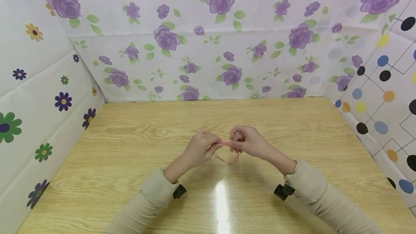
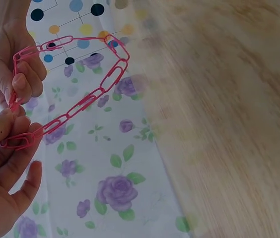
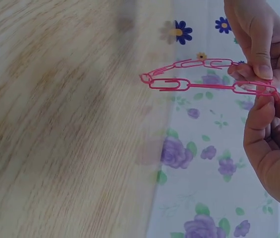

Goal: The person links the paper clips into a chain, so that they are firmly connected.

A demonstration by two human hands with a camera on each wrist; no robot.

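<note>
A chain of several pink paper clips (image 2: pixel 85 102) hangs in a loop between my two hands, above the table. My left hand (image 1: pixel 200 148) pinches one end of it between thumb and fingers. The other end is pinched by my right hand (image 1: pixel 251 142), close beside the left fingertips. In the right wrist view the linked paper clips (image 3: pixel 169 85) curve away from both hands, and the fingertips partly hide where the two ends meet. Whether the end clips are hooked together I cannot tell.
Beneath the hands lies a wood-grain table (image 1: pixel 146 147) with a bright light reflection near its front. A white cloth with purple flowers (image 1: pixel 230 75) stands behind it. Patterned cloths also flank the left and right sides. A dark camera sits on each wrist.
</note>
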